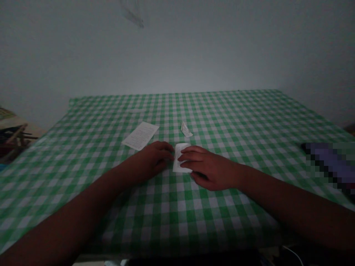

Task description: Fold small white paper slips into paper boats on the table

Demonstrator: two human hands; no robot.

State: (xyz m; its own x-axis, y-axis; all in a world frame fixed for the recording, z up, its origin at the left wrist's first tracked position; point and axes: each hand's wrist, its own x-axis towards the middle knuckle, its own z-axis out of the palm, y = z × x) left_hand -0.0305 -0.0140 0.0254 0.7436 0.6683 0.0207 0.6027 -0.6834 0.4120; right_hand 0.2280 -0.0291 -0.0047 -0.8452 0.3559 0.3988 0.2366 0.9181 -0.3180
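A small white printed paper (178, 162) lies on the checked tablecloth in front of me, perhaps folded. Over its right part rests my right hand (208, 167), fingers stretched out flat and slightly apart, hiding that side of the sheet. My left hand (156, 158) is at the paper's left edge, palm down, its bent fingers apart and the tips at or very near the edge. Whether those tips touch it I cannot tell. Just beyond lies a small creased piece of paper (186, 130). Another printed sheet (141, 135) lies flat past my left hand.
A green and white checked tablecloth (235, 118) covers the wide table, which reaches a pale wall (194, 48). At the right edge lies a dark flat object (327, 162), partly pixelated. Dark clutter (16, 140) stands beyond the table's left side. The light is dim.
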